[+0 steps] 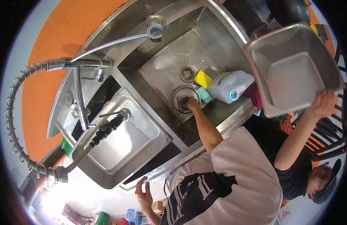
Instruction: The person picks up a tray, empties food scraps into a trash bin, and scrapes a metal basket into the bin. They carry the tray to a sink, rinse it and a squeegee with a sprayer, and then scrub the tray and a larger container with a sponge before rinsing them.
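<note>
Risk: round dish (176,93), 12 o'clock in sink basin (169,63), skids under right hand (190,104), apparently clamped on dark scrub pad (182,100). Left hand (143,193), 7 o'clock, spread empty, braces nothing.

Rectangular stainless steel pan (154,144) with rounded corners and a broad flat rim, seated upright and level in the nearer basin of the sink (151,101). Filled with pale, cloudy water, whitish foam gathered toward one end. Positioned directly beneath the black spray head (109,127), which hangs just above the water.
</note>
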A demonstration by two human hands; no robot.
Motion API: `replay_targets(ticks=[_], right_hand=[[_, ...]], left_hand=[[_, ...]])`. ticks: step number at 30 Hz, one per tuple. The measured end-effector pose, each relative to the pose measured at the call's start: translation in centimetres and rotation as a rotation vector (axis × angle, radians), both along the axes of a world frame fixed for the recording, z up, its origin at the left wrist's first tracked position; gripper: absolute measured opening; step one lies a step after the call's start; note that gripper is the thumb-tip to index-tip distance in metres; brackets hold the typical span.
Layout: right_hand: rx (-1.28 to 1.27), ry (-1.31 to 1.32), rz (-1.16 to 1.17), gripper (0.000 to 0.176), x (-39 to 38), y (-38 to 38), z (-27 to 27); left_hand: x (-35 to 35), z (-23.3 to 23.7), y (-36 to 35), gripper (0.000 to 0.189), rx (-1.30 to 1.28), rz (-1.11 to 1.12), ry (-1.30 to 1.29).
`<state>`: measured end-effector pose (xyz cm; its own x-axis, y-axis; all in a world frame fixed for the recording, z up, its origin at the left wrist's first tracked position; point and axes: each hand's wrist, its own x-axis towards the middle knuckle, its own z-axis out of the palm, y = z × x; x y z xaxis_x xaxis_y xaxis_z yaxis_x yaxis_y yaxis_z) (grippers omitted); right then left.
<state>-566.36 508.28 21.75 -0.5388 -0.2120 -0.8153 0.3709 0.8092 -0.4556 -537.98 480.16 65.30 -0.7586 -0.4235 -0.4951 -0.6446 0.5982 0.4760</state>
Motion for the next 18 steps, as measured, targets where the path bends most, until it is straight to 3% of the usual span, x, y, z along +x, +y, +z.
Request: replay_targets(ticks=[2, 5, 11, 14, 18], right_hand=[[0.179, 0.087, -0.240, 0.065, 0.9, -0.7, -0.3], [0.114, -0.113, -0.188, 0.071, -0.7, -0.2, 2.4], [0.106, -0.018, -0.236, 0.073, 0.6, 0.9, -2.3], [0.194, -0.118, -0.203, 0.077, -1.0, 0.5, 2.8], [0.245, -0.098, -0.309, 0.081, -0.9, -0.3, 1.9]], left_hand=[[0.0, 0.0, 0.2, 0.025, 0.008, 0.005, 0.004], [-0.5, 0.3, 0.8, 0.025, 0.026, 0.035, 0.000], [0.5, -0.6, 0.8, 0.025, 0.024, -0.018, 0.019], [0.2, 0.0, 1.1, 0.025, 0.040, -0.021, 0.031], [0.4, 0.1, 0.8, 0.025, 0.039, -0.006, -0.001]])
